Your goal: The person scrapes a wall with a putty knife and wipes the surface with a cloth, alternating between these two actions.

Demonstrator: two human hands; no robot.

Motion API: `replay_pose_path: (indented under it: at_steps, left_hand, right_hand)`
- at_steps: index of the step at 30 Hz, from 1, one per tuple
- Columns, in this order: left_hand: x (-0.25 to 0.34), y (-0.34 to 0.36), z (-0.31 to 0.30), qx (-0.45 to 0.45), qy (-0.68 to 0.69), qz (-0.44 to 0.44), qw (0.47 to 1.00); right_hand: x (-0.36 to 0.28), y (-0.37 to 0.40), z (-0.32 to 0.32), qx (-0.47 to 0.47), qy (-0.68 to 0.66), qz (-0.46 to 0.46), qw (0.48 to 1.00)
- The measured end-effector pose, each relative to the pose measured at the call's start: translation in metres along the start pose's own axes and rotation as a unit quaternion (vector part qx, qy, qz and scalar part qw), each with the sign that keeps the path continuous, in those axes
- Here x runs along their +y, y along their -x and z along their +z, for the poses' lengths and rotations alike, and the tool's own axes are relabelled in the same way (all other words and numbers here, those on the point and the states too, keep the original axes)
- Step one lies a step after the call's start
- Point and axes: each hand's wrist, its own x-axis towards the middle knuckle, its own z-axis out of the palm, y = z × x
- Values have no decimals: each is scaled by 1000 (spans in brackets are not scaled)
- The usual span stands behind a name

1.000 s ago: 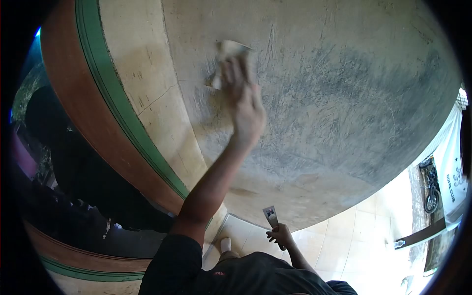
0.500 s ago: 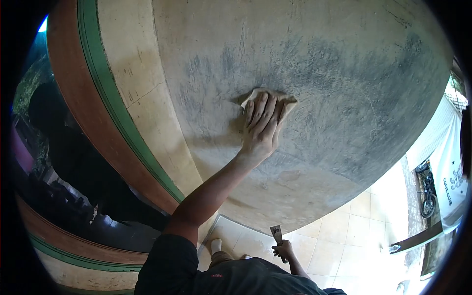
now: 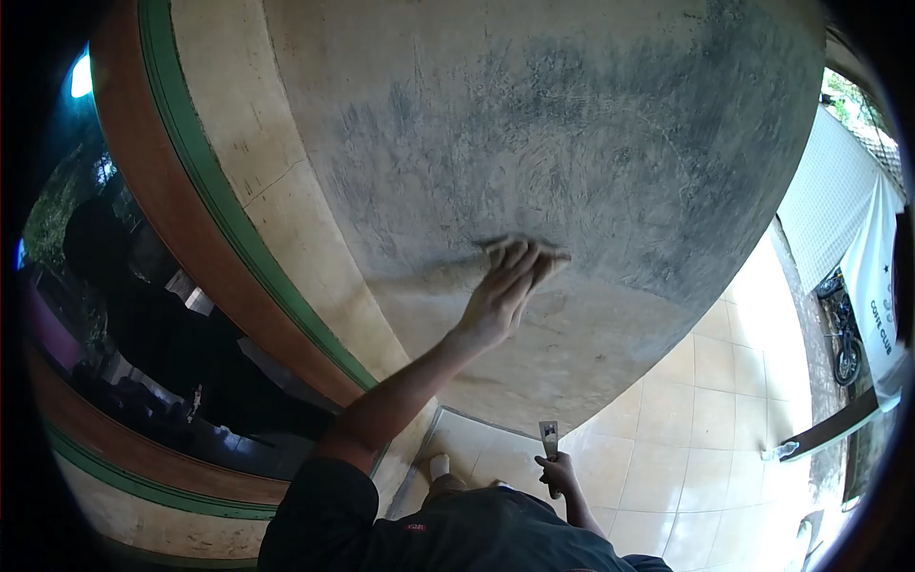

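My left hand (image 3: 503, 294) presses a pale folded sheet (image 3: 561, 258), which looks like sandpaper, against the wall (image 3: 591, 162). Its fingers lie closed over the sheet, so only the edges of it show. The plastered wall is rough and beige, with a broad dark grey patch around and above this hand. Lower down, by my body, my right hand (image 3: 559, 471) is wrapped round the handle of a putty knife (image 3: 549, 436). The knife's metal blade points up, near the bottom edge of the wall.
On the left, a window (image 3: 143, 324) with a brown and green frame (image 3: 232, 224) shows dark reflections. Beige floor tiles (image 3: 658, 429) run to the right. Beyond them are a white banner (image 3: 869, 286), a motorcycle (image 3: 846, 355) and a dark beam (image 3: 834, 426).
My left hand has slid down the wall with the sheet. The view has shifted, showing more floor on the right. My right hand keeps the putty knife low, its blade turned more upright.
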Motion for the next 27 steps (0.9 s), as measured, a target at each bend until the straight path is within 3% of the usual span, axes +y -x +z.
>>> replay_pose_path:
  at_steps: [1, 3, 5, 8, 10, 11, 12, 13, 15, 16, 17, 19, 20, 25, 27]
  left_hand:
    - [12, 26, 2, -60, 41, -9, 997]
    - [34, 91, 20, -42, 239, -199, 950]
    - [53, 150, 27, -54, 306, -386, 869]
    - [78, 222, 28, -90, 303, -453, 834]
    - [97, 243, 28, -90, 341, -474, 807]
    - [110, 248, 24, -89, 388, -502, 768]
    - [121, 245, 16, -88, 432, -529, 725]
    - [129, 236, 6, -84, 430, -532, 724]
    - [137, 217, -9, -100, 605, -579, 538]
    - [133, 232, -3, -132, 640, -622, 431]
    - [132, 246, 3, -127, 641, -622, 431]
    - [138, 222, -13, -66, 637, -517, 568]
    - [137, 206, -23, -83, 583, -522, 617]
    - [116, 197, -51, -58, 581, -560, 588]
    - [105, 185, -70, -48, 620, -572, 535]
  right_hand:
    - [-5, 2, 0, -1, -5, -1, 1000]
    - [-13, 5, 5, 17, -76, -54, 996]
    - [-29, 16, 3, -30, -114, -88, 989]
    - [-57, 35, 9, -42, -192, -117, 974]
    - [-80, 48, 20, -45, -229, -268, 935]
    - [-96, 59, 24, -60, -231, -318, 918]
    - [-117, 76, 24, -98, -243, -271, 926]
    - [-129, 87, 28, -135, -255, -222, 931]
    - [-142, 86, 56, -94, -266, -312, 907]
    - [-151, 89, 68, -98, -290, -311, 900]
    - [-157, 91, 76, -102, -314, -312, 891]
    - [-164, 89, 91, -115, -314, -304, 892]
    - [-167, 89, 97, -107, -293, -304, 900]
    - [-219, 115, 108, -124, -305, -252, 910]
    - [-239, 115, 107, -207, -247, -237, 917]
